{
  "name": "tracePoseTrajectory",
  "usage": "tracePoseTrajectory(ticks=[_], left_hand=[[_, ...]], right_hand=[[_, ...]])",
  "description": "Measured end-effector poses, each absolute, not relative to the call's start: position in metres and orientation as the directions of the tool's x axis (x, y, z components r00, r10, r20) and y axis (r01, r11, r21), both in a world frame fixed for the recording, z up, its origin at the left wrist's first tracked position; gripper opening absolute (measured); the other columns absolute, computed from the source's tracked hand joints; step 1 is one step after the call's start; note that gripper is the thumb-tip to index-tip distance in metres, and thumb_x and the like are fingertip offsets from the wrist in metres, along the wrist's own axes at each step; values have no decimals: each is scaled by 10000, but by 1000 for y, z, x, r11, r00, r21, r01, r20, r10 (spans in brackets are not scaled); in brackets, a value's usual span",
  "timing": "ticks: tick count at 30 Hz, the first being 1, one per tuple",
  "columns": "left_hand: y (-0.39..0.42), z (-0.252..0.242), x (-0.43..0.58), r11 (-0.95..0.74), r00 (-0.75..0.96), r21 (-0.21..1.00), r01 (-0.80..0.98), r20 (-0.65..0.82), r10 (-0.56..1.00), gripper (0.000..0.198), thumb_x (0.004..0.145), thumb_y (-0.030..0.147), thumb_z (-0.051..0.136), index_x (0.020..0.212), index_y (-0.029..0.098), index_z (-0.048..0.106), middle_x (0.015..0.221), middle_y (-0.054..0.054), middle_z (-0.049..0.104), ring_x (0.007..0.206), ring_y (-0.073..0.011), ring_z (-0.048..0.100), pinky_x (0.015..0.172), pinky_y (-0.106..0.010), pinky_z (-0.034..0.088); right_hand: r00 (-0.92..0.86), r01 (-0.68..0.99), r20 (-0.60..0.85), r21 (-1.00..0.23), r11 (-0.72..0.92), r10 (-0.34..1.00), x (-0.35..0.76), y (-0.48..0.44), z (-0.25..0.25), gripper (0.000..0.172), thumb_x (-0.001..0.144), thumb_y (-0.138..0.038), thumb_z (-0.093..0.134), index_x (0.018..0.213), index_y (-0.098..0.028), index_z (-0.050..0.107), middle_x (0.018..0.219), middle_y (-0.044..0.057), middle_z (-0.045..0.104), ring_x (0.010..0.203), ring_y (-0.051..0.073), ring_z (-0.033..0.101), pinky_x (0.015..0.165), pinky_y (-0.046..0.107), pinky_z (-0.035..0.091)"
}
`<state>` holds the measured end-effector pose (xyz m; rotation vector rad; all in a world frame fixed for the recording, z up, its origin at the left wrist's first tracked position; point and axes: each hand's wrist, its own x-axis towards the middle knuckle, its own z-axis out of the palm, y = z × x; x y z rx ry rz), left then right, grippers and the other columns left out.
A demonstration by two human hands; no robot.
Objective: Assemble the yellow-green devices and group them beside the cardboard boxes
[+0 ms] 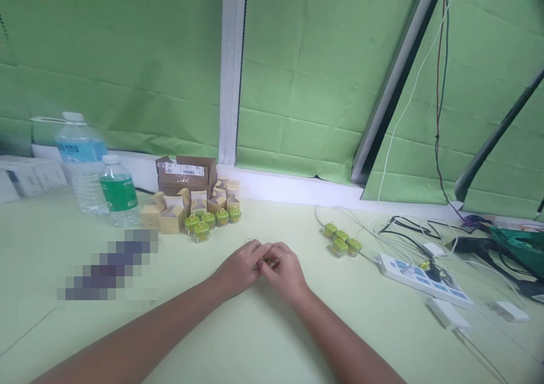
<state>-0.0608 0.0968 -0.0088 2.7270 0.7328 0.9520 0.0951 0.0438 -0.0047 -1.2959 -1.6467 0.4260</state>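
My left hand [241, 266] and my right hand [285, 271] meet over the middle of the table, fingers curled and touching. Between the fingertips shows a sliver of something small and yellowish; the rest of it is hidden. A thin pale strand curves up just behind my left fingers. To the left stands a group of small clear boxes with green lids [201, 231], each lid with a little loop on top. Several more green-lidded boxes [339, 247] are grouped to the right of my hands.
Small opened cardboard boxes [172, 218] stand before a brown carton [187, 175]. Left of them are a green-labelled bottle [119, 194] and a larger blue-labelled bottle [80, 152]. On the right lie a white power strip [425, 282], a white adapter [448, 314] and tangled cables.
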Motion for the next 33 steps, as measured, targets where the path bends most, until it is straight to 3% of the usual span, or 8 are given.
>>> tracePoseTrajectory(ticks=[4,8,12,15,19,23,27,33], left_hand=[[94,-5,-59,-869,676,296,398,546,495,373,823,44,480,1128,230,588,919,-45,609,871,-204,572,753,-315,491],[97,-6,-60,-871,661,294,394,568,491,269,924,216,542,1190,236,574,997,-55,660,926,-216,615,788,-330,514],[100,-12,-63,-853,593,282,439,622,512,385,942,379,568,1292,226,522,1112,-84,688,1011,-242,653,860,-365,529],[100,-14,-63,-814,546,315,487,618,566,450,911,446,601,1287,214,517,1113,-89,692,990,-249,674,852,-371,539],[98,-11,-63,-789,513,366,493,611,604,450,880,462,626,1228,206,500,1098,-84,684,1008,-255,669,823,-364,536],[97,-9,-63,-757,491,423,497,583,648,354,876,423,629,1128,220,486,989,-37,669,886,-221,666,750,-337,523],[100,-11,-63,-768,499,399,501,591,633,350,874,387,638,1148,230,487,1015,-41,669,907,-221,658,773,-341,518],[101,-10,-62,-807,502,346,478,647,574,312,889,402,622,1134,226,543,1033,-59,696,942,-234,670,822,-351,517]], right_hand=[[42,554,492,-736,389,870,93,46,-8,56,764,-184,580,715,-210,585,860,50,612,742,167,585,611,274,481],[96,479,462,-798,366,882,98,44,-7,82,839,-245,515,764,-216,505,776,20,610,668,155,555,601,272,447],[163,324,399,-885,333,902,109,45,-2,147,886,-339,512,802,-224,477,828,28,659,656,155,583,580,266,437],[224,304,384,-901,310,896,116,48,0,171,882,-374,530,810,-226,484,789,15,642,632,152,572,567,263,431],[225,329,399,-890,316,889,117,50,0,155,860,-368,546,823,-221,514,760,1,597,631,147,548,554,254,430],[208,321,414,-885,338,886,114,49,-1,145,864,-368,531,875,-224,546,766,-4,579,611,137,507,549,252,428],[193,299,435,-880,370,879,112,47,2,175,870,-390,526,867,-223,580,691,-13,532,595,141,477,543,257,421],[135,349,453,-854,386,881,110,43,7,205,840,-414,602,884,-217,639,726,13,625,593,149,542,562,275,452]])
